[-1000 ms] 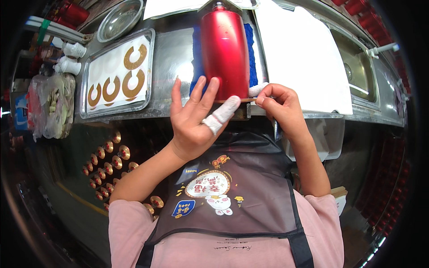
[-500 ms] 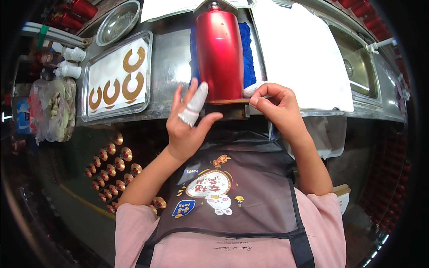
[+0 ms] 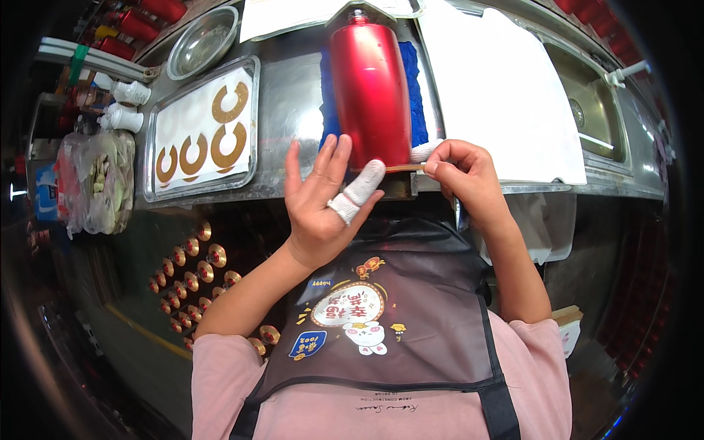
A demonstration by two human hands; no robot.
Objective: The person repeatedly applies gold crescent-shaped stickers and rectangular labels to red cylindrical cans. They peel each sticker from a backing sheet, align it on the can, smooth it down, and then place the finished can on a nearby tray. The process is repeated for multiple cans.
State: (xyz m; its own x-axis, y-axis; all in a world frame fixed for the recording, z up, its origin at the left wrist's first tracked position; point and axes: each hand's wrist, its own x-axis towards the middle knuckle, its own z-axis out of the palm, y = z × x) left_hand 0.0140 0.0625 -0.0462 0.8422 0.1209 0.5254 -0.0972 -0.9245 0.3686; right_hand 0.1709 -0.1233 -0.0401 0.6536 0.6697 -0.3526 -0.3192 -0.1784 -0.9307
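Note:
A glossy red bottle [image 3: 370,95] lies on its side on a blue cloth [image 3: 416,103], its neck away from me and its base toward me. Along the base edge runs a thin gold-brown strip [image 3: 402,169]. My left hand [image 3: 323,202] is open at the base's left side, fingers stretched; a white finger cover [image 3: 361,188] on one of them touches the base edge. At the right end of the strip, my right hand [image 3: 473,180] pinches it between thumb and finger. Another white-covered finger [image 3: 425,151] of that hand rests beside the bottle.
To the left, a metal tray [image 3: 254,125] holds several gold C-shaped pieces [image 3: 229,143] on white paper. Behind it stands a metal bowl [image 3: 202,44]. White sheeting [image 3: 506,95] covers the counter on the right, next to a sink [image 3: 587,103]. Gold-and-red parts [image 3: 192,282] stand below left.
My left hand has shifted right and turned, bringing its covered finger onto the base edge. My right hand stays pinched at the base's right; the strip's end now shows at its fingertips.

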